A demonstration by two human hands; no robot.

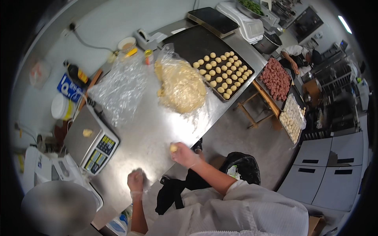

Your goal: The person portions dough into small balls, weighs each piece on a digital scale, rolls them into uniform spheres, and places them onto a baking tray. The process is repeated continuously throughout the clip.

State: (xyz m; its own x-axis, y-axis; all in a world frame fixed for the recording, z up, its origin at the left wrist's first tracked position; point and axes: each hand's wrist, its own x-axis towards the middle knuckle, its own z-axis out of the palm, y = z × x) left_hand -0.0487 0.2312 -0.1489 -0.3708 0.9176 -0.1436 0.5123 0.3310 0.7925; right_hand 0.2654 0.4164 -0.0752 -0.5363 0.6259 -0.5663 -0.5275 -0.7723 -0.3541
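My right hand [186,155], in a clear glove, pinches a small pale dough ball [173,148] over the steel table. To its left and nearer me, my left hand [135,181] is curled closed above the tabletop; what it holds, if anything, is hidden. A large dough mass [183,88] lies partly under clear plastic farther back. Beyond it, a dark baking tray [183,38] carries rows of dough balls on its right part. On the left, a scale [76,135] bears a small dough piece [87,133].
A crumpled plastic sheet [122,90] lies between scale and dough. At right stand a tray of reddish minced filling [275,78] and a plastic-covered tray of pale balls [292,118]. A black-lined bin [244,167] stands on the floor. Another person [297,59] works at the back right.
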